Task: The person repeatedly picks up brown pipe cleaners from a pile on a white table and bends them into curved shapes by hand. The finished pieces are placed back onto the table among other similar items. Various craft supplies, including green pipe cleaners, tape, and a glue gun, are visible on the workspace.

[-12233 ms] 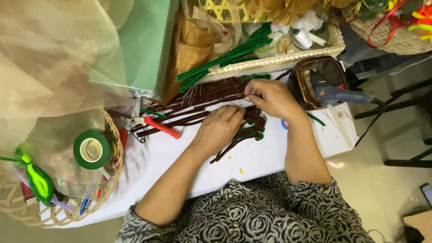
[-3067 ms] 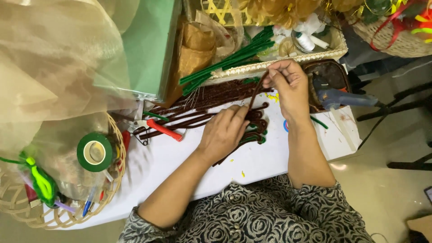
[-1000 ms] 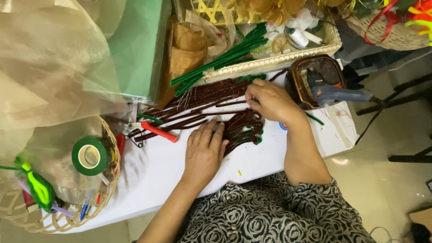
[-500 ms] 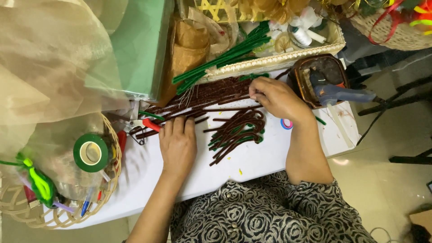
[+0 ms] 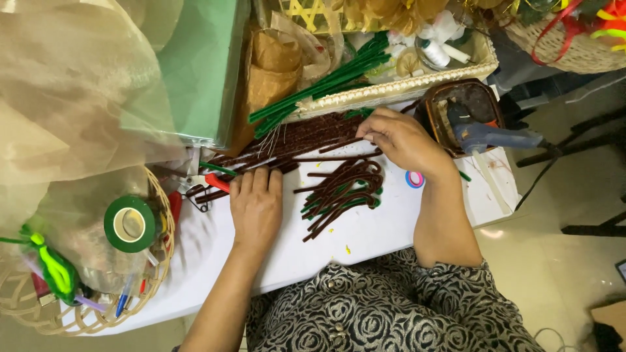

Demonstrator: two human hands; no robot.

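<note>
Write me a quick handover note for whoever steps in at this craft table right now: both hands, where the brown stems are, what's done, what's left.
Left hand: flat on the white table, fingertips at the long straight brown fuzzy stems and the red-handled pliers; no grip.
Right hand: pinching the end of one straight brown stem near the brown glue gun tray.
Done: a bunch of bent, hook-ended brown stems lies between the hands, with some green ones mixed in.
Left: many straight brown stems still unbent in the pile behind.
Nearby: green floral tape roll in the wicker basket at left.
</note>
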